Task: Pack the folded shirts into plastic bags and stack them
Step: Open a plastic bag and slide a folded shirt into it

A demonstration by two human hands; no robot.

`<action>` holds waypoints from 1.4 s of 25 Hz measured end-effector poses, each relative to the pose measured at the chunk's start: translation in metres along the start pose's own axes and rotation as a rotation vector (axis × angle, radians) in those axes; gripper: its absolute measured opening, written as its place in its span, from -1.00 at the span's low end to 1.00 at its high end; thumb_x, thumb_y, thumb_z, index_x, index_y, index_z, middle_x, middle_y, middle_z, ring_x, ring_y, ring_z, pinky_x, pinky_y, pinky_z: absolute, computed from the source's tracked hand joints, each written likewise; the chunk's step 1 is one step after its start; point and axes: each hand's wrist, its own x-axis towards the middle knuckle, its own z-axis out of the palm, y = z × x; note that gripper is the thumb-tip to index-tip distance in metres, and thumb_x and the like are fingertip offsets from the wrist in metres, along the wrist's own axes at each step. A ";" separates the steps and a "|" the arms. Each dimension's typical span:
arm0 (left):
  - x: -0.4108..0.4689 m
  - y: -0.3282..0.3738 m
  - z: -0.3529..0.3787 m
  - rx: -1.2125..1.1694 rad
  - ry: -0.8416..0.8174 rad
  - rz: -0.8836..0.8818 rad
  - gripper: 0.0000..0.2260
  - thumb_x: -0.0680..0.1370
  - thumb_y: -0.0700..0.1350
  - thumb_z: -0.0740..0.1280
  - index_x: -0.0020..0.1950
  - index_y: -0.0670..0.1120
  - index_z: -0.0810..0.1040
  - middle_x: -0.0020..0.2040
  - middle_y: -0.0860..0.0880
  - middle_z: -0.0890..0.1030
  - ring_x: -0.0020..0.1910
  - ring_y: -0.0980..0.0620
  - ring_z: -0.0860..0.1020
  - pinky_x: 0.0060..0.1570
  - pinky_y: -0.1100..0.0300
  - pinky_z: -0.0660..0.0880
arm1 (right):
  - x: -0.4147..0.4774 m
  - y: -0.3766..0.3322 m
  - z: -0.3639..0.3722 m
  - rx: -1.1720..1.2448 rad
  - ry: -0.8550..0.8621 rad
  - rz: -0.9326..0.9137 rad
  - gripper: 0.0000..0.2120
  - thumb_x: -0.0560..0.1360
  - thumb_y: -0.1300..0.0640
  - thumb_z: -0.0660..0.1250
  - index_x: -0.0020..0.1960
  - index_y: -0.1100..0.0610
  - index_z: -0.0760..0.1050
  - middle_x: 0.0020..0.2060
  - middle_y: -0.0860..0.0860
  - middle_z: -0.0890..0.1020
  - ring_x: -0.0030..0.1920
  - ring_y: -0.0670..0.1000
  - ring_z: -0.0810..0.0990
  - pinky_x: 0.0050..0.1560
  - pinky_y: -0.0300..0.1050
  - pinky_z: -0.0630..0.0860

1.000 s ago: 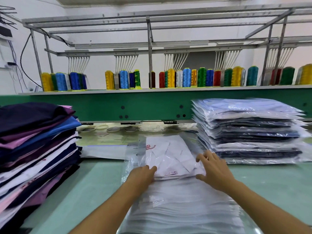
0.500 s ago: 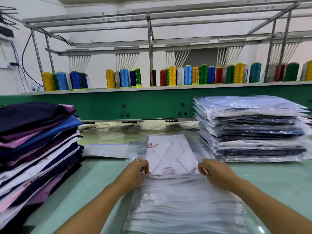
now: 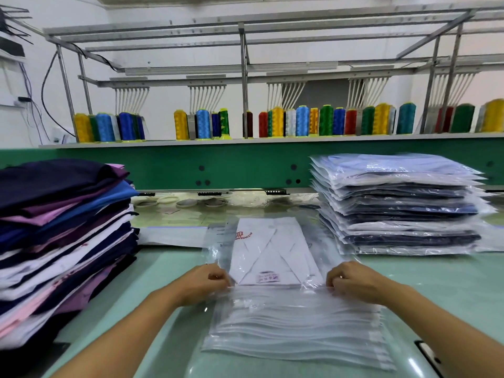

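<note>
A folded white shirt (image 3: 272, 252) with a red logo lies inside a clear plastic bag (image 3: 313, 241) at the table's centre. My left hand (image 3: 203, 282) pinches the bag's open edge at its left corner. My right hand (image 3: 354, 281) pinches the same edge at the right corner. Under my wrists lies a pile of empty plastic bags (image 3: 294, 326). A tall stack of unbagged folded shirts (image 3: 62, 241) in navy, blue, purple, pink and white stands at the left. A stack of bagged shirts (image 3: 401, 205) stands at the right.
A green machine beam (image 3: 245, 165) runs across behind the table, with several coloured thread cones (image 3: 300, 121) on the shelf above it. Hoops and scraps lie under the beam. The pale green table (image 3: 450, 282) stretches to the right.
The white shirt has slid fully into the bag, away from me. Both hands moved from pressing on the shirt to pinching the bag's open edge, spread wider apart.
</note>
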 end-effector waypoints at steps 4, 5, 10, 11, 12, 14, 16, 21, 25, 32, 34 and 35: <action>0.006 0.008 -0.002 0.141 0.026 -0.101 -0.77 0.51 0.04 0.23 -0.16 0.05 0.67 -0.07 0.09 0.64 -0.06 0.03 0.60 0.01 0.09 0.54 | 0.009 -0.002 0.005 0.068 0.081 0.118 -0.53 0.61 -0.09 0.20 -0.27 0.22 0.59 -0.43 -0.07 0.64 -0.44 -0.08 0.48 -0.27 -0.08 0.43; 0.012 0.010 -0.001 0.173 0.030 -0.133 -0.77 0.50 0.00 0.24 -0.21 0.00 0.66 -0.12 0.05 0.66 -0.12 0.01 0.61 -0.06 0.10 0.55 | 0.014 -0.003 0.006 0.022 0.111 0.155 -0.52 0.61 -0.08 0.22 -0.28 0.27 0.55 -0.45 -0.03 0.59 -0.43 -0.02 0.47 -0.28 -0.09 0.42; 0.047 0.028 -0.005 0.494 0.132 -0.187 -0.80 0.52 -0.01 0.25 -0.27 -0.03 0.49 -0.22 0.00 0.57 -0.22 -0.05 0.50 -0.30 0.16 0.36 | 0.042 -0.018 -0.004 -0.143 0.267 0.256 -0.63 0.56 -0.02 0.17 -0.28 0.14 0.56 -0.36 -0.01 0.64 -0.27 0.05 0.63 -0.13 -0.10 0.58; 0.056 0.031 -0.006 0.511 0.167 -0.182 -0.83 0.54 -0.01 0.24 -0.23 -0.01 0.48 -0.15 0.00 0.58 -0.17 -0.07 0.51 -0.26 0.15 0.37 | 0.050 -0.021 -0.006 -0.149 0.313 0.252 -0.67 0.57 0.00 0.15 -0.25 0.13 0.53 -0.33 0.00 0.63 -0.25 0.07 0.62 -0.18 -0.11 0.54; 0.066 0.034 -0.007 0.517 0.192 -0.180 -0.87 0.56 -0.02 0.23 -0.16 0.01 0.48 -0.07 -0.01 0.59 -0.11 -0.08 0.53 -0.21 0.13 0.41 | 0.059 -0.022 -0.008 -0.148 0.349 0.242 -0.70 0.58 0.02 0.13 -0.21 0.11 0.50 -0.29 0.00 0.61 -0.22 0.09 0.60 -0.22 -0.09 0.50; 0.089 0.039 -0.007 0.522 0.225 -0.172 -0.88 0.59 -0.03 0.21 0.03 0.01 0.51 0.09 -0.01 0.61 0.03 -0.08 0.55 -0.06 0.09 0.49 | 0.080 -0.026 -0.010 -0.133 0.384 0.214 -0.78 0.60 0.04 0.13 -0.09 0.06 0.51 -0.15 0.00 0.62 -0.13 0.11 0.58 -0.19 -0.05 0.48; 0.115 0.042 -0.006 0.532 0.260 -0.161 -0.78 0.61 -0.01 0.20 0.20 -0.04 0.48 0.24 -0.03 0.56 0.18 -0.10 0.52 0.10 0.02 0.50 | 0.106 -0.027 -0.010 -0.120 0.404 0.183 -0.77 0.60 0.03 0.16 0.12 0.03 0.55 0.07 0.03 0.62 0.05 0.12 0.57 0.02 0.02 0.54; 0.177 0.042 0.002 0.475 0.324 -0.160 -0.62 0.65 -0.01 0.16 0.45 -0.08 0.35 0.44 -0.07 0.43 0.40 -0.13 0.40 0.37 -0.01 0.34 | 0.175 -0.029 0.004 -0.104 0.402 0.159 -0.52 0.63 -0.08 0.14 0.53 -0.03 0.30 0.46 0.01 0.40 0.45 0.11 0.34 0.40 0.11 0.32; 0.229 0.035 0.015 0.447 0.333 -0.132 -0.55 0.69 0.01 0.07 0.59 -0.05 0.20 0.61 -0.05 0.21 0.58 -0.08 0.15 0.55 -0.07 0.06 | 0.235 -0.037 0.015 -0.101 0.312 0.104 -0.48 0.65 -0.15 0.04 0.59 -0.10 0.15 0.58 0.02 0.23 0.54 0.13 0.20 0.49 0.17 0.16; 0.278 0.004 0.040 0.419 0.219 -0.206 -0.52 0.70 0.11 -0.11 0.63 0.14 0.10 0.65 0.07 0.08 0.63 -0.11 0.00 0.52 -0.30 -0.11 | 0.280 -0.022 0.040 -0.161 0.063 0.190 -0.42 0.54 -0.41 -0.23 0.55 -0.42 -0.19 0.65 -0.04 -0.13 0.62 0.23 -0.15 0.49 0.41 -0.14; 0.279 -0.003 0.043 0.420 0.219 -0.259 -0.50 0.66 0.21 -0.13 0.62 0.20 0.11 0.65 0.09 0.08 0.62 -0.19 0.01 0.50 -0.33 -0.07 | 0.281 -0.015 0.042 -0.142 0.046 0.221 -0.34 0.47 -0.51 -0.27 0.55 -0.42 -0.21 0.64 -0.03 -0.14 0.62 0.25 -0.14 0.51 0.38 -0.14; 0.278 -0.006 0.044 0.424 0.228 -0.288 -0.47 0.64 0.26 -0.12 0.61 0.22 0.11 0.65 0.09 0.09 0.61 -0.22 0.04 0.51 -0.32 -0.04 | 0.280 -0.013 0.042 -0.128 0.052 0.236 -0.28 0.42 -0.56 -0.28 0.55 -0.41 -0.20 0.65 -0.03 -0.12 0.62 0.25 -0.12 0.52 0.35 -0.12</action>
